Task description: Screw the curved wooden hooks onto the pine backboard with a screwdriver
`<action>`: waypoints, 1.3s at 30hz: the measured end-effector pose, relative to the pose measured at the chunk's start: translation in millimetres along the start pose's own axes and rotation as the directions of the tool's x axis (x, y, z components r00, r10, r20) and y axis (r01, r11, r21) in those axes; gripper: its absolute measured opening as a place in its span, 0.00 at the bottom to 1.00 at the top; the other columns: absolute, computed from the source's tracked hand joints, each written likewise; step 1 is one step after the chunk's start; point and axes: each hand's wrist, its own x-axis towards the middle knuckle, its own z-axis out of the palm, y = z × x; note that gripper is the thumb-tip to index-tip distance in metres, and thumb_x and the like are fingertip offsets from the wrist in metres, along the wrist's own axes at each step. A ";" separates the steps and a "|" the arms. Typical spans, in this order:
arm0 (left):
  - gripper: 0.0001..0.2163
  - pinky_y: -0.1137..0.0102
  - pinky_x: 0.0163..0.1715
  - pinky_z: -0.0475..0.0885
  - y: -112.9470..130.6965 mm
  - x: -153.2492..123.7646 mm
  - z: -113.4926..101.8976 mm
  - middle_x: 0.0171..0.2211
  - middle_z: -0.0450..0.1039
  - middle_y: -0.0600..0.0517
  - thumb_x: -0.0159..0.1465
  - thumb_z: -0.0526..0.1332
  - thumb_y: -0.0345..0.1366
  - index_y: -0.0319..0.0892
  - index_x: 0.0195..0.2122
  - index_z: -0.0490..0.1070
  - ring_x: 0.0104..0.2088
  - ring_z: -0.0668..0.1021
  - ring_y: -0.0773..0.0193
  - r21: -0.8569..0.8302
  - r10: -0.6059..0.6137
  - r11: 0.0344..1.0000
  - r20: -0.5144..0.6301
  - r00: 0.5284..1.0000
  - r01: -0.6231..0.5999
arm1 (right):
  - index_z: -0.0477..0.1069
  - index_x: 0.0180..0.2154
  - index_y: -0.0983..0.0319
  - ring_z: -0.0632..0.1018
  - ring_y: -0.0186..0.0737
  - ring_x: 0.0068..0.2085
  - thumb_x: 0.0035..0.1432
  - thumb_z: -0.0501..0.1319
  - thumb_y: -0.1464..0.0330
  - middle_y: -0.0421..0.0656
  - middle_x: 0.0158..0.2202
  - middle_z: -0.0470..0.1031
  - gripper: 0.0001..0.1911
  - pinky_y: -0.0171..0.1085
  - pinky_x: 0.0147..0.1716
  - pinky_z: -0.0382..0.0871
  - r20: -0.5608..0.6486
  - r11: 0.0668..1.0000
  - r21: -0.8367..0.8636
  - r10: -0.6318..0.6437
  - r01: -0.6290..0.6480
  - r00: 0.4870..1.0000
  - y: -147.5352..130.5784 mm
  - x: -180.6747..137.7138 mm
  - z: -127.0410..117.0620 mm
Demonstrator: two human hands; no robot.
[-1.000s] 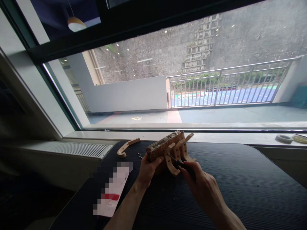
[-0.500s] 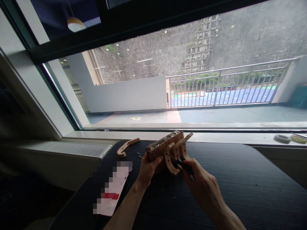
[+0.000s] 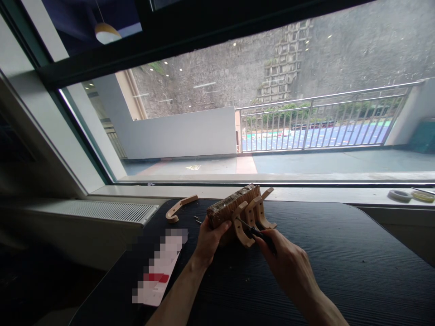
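Note:
My left hand [image 3: 209, 240] grips the near left end of a bark-edged wooden board [image 3: 234, 203], its thumb lying along the front face. Several curved wooden hooks stand in a row on that face. My right hand [image 3: 290, 262] is closed around the black handle of a screwdriver [image 3: 260, 234]. The thin shaft points up and left to a hole in the nearest hook [image 3: 239, 228], though the exact contact at the tip is too small to make out. A loose wooden hook [image 3: 175, 210] lies on the table, left of the board, with small screws [image 3: 197, 219] nearby.
The dark table [image 3: 340, 253] has rounded corners and some small crumbs. A partly blurred white and red flat item [image 3: 158, 292] lies left of my forearm. On the windowsill rest a grey ring [image 3: 400, 196] and a yellow ring [image 3: 423, 196]. A radiator [image 3: 112, 210] stands at left.
My right hand has turned slightly around the screwdriver handle, showing more of the rear hook's lower end. The board and left hand stay in place.

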 end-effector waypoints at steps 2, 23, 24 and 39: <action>0.21 0.62 0.43 0.71 -0.2 0.0 -0.3 0.38 0.78 0.48 0.46 0.71 0.33 0.39 0.41 0.71 0.39 0.78 0.57 0.003 0.003 1.000 0.002 1.000 -0.003 | 0.66 0.37 0.58 0.78 0.38 0.27 0.63 0.51 0.62 0.39 0.29 0.76 0.09 0.33 0.22 0.62 0.023 1.000 0.000 0.013 -0.013 1.000 -1.8 0.8 -1.6; 0.21 0.64 0.42 0.72 3.4 -2.5 1.4 0.38 0.78 0.48 0.46 0.71 0.33 0.39 0.42 0.72 0.39 0.78 0.57 0.004 0.005 1.000 0.023 1.000 -0.005 | 0.64 0.40 0.59 0.77 0.41 0.22 0.63 0.50 0.60 0.38 0.21 0.74 0.11 0.33 0.19 0.61 0.060 0.987 0.127 0.087 -0.094 0.994 -11.8 0.0 -0.8; 0.21 0.64 0.42 0.72 3.4 -2.7 1.7 0.38 0.78 0.48 0.47 0.71 0.33 0.39 0.42 0.72 0.39 0.79 0.57 0.007 0.004 1.000 0.024 1.000 -0.004 | 0.64 0.40 0.59 0.77 0.41 0.22 0.62 0.50 0.59 0.38 0.22 0.75 0.12 0.34 0.19 0.62 0.075 0.981 0.149 0.113 -0.123 0.991 -12.4 0.8 -1.7; 0.24 0.62 0.42 0.73 5.1 -0.9 -3.1 0.40 0.78 0.46 0.48 0.70 0.36 0.41 0.47 0.70 0.40 0.79 0.54 -0.157 -0.131 0.979 -0.004 0.991 0.129 | 0.66 0.40 0.58 0.76 0.34 0.29 0.56 0.61 0.63 0.40 0.31 0.75 0.10 0.29 0.27 0.71 -0.240 0.921 0.385 0.167 -0.064 0.956 -6.8 4.0 -17.8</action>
